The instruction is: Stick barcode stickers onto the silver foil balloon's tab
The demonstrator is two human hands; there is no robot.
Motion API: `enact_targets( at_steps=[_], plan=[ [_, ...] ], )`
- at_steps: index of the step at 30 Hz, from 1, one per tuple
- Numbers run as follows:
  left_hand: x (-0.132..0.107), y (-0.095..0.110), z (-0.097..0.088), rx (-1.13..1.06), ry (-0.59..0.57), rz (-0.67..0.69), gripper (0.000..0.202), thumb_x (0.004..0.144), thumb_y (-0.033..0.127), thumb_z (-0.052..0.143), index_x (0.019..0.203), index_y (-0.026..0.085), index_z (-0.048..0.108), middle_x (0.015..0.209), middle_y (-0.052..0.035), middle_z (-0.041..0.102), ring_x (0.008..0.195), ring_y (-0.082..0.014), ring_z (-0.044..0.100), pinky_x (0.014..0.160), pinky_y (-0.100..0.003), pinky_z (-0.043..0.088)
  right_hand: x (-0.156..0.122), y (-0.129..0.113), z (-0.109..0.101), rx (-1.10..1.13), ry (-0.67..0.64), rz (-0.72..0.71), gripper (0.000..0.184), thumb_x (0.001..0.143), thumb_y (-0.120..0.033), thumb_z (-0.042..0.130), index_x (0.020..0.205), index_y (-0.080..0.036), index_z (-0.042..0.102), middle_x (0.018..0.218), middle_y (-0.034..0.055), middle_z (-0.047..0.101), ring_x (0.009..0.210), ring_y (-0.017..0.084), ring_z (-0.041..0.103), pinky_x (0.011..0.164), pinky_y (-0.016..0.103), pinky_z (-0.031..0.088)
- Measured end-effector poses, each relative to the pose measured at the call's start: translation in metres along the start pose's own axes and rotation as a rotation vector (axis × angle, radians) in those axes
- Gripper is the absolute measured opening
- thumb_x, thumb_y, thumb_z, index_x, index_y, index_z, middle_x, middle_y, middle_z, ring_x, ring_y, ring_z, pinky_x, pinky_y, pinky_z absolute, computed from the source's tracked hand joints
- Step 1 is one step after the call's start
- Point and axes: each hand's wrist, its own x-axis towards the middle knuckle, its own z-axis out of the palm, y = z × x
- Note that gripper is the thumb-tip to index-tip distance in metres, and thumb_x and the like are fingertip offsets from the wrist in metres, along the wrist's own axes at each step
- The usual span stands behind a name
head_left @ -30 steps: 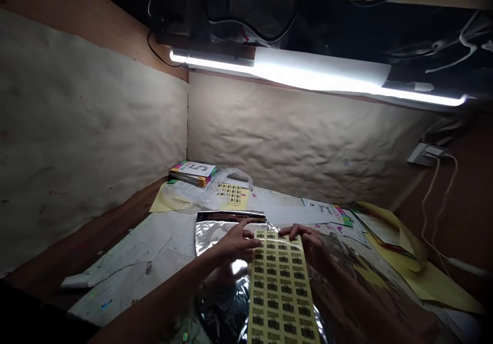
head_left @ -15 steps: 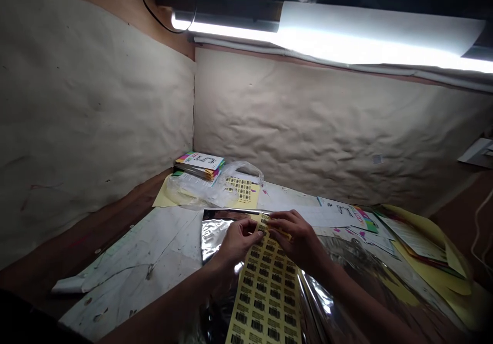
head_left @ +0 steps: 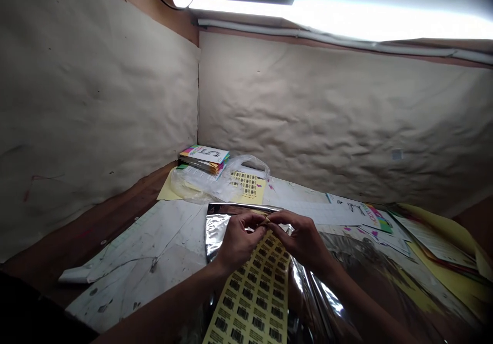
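Sticker sheet: a yellow sticker sheet (head_left: pixel 254 298) with rows of little black barcodes. It is in the middle of the table (head_left: pixel 154 246), on top of the silver foil (head_left: pixel 217 226).
Long way: the sheet runs from the fingertips back toward the person. Its near end is cut off by the bottom of the picture.
Left hand: the left hand (head_left: pixel 239 241) is at the sheet's far edge, with its fingers pinched shut on that edge.
Right hand: the right hand (head_left: pixel 302 239) is just beside it, pinching the same far edge. The two sets of fingertips touch.
Which hand is nearer: neither (both are right on the sheet's far edge).
Silver foil: it pokes out to the left, right and far side of the sheet.
Hard to see: the fingers cover the far edge. I cannot tell if one small sticker is between them.
Past the sheet's far edge: a clear bag (head_left: pixel 204 187) with another barcode sheet (head_left: pixel 248 184), and a stack of booklets (head_left: pixel 206 156).
Right of the sheet: yellow papers (head_left: pixel 442 236), dim and partly cut off.
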Motion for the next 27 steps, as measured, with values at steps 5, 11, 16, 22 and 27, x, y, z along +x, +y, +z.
enact_targets(
  at_steps=[5, 11, 16, 22, 27],
  plan=[
    [0.0001, -0.0019, 0.0006, 0.010, -0.047, -0.007, 0.019, 0.080, 0.026, 0.067, 0.094, 0.018, 0.074, 0.094, -0.0068, 0.072, 0.085, -0.0207, 0.067, 0.076, -0.030, 0.054, -0.0047, 0.0049, -0.0035, -0.022, 0.006, -0.005, 0.016, 0.087, -0.022, 0.061, 0.097, -0.025, 0.072, 0.089, 0.0023, 0.073, 0.080, 0.020, 0.069, 0.071, 0.031, 0.055],
    [0.0006, -0.0026, 0.0000, -0.003, -0.067, -0.006, 0.023, 0.080, 0.026, 0.068, 0.100, 0.017, 0.074, 0.099, -0.0079, 0.072, 0.089, -0.0214, 0.068, 0.076, -0.030, 0.056, -0.0090, 0.0078, -0.0057, -0.100, 0.031, -0.061, 0.019, 0.088, -0.020, 0.058, 0.100, -0.026, 0.072, 0.092, 0.0024, 0.073, 0.083, 0.020, 0.068, 0.073, 0.032, 0.054],
    [0.0014, -0.0015, -0.0003, 0.014, -0.099, 0.015, 0.024, 0.082, 0.026, 0.065, 0.103, 0.017, 0.073, 0.099, -0.0085, 0.071, 0.088, -0.0212, 0.067, 0.076, -0.031, 0.056, -0.0094, 0.0083, -0.0068, -0.102, 0.030, -0.057, 0.019, 0.088, -0.022, 0.058, 0.100, -0.026, 0.072, 0.094, 0.0027, 0.073, 0.083, 0.019, 0.068, 0.074, 0.031, 0.054],
    [0.0021, 0.0027, -0.0028, 0.132, -0.085, 0.067, 0.034, 0.084, 0.026, 0.062, 0.118, 0.020, 0.063, 0.103, -0.0081, 0.068, 0.086, -0.0195, 0.065, 0.067, -0.029, 0.056, -0.0052, 0.0095, -0.0100, 0.003, 0.112, 0.186, 0.017, 0.088, -0.030, 0.058, 0.085, -0.019, 0.071, 0.078, 0.0044, 0.072, 0.066, 0.019, 0.068, 0.058, 0.028, 0.053],
    [0.0010, 0.0041, -0.0027, 0.127, -0.061, 0.066, 0.036, 0.084, 0.025, 0.063, 0.119, 0.019, 0.058, 0.095, -0.0066, 0.068, 0.084, -0.0187, 0.065, 0.064, -0.027, 0.055, -0.0064, 0.0087, -0.0071, 0.047, 0.104, 0.120, 0.014, 0.088, -0.028, 0.059, 0.090, -0.020, 0.070, 0.088, 0.0050, 0.072, 0.077, 0.020, 0.068, 0.068, 0.030, 0.055]
  ],
)
